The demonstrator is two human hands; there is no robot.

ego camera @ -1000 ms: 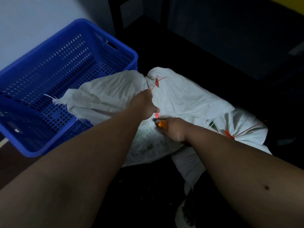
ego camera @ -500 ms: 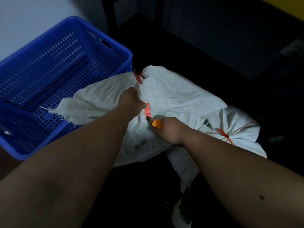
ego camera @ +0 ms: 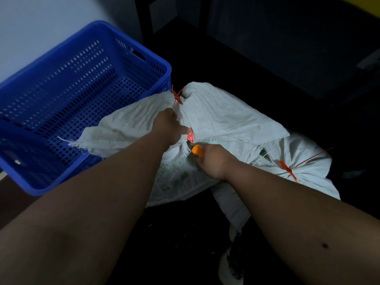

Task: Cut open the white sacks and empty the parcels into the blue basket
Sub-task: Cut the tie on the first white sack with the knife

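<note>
I see a dark floor (ego camera: pixel 257 58) and a pale wall (ego camera: pixel 41 27); the room is dim. The cutter's blade is hidden; only its orange end (ego camera: pixel 197 150) shows from my right hand (ego camera: pixel 213 161), clenched around it. My left hand (ego camera: pixel 168 126) grips the top white sack (ego camera: pixel 226 118), which lies wrinkled against the blue basket (ego camera: pixel 162 66). A second sack (ego camera: pixel 304 161), tied with a red tie (ego camera: pixel 287 170), sits right.

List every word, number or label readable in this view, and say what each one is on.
Nothing is legible.
Red tag by the left hand: pale print, too small and blurred to read.
Lower white sack, under the right hand: faded green printed blocks, blurred, unreadable.
Blue basket, orange-handled cutter and red cable ties: no text visible.
</note>
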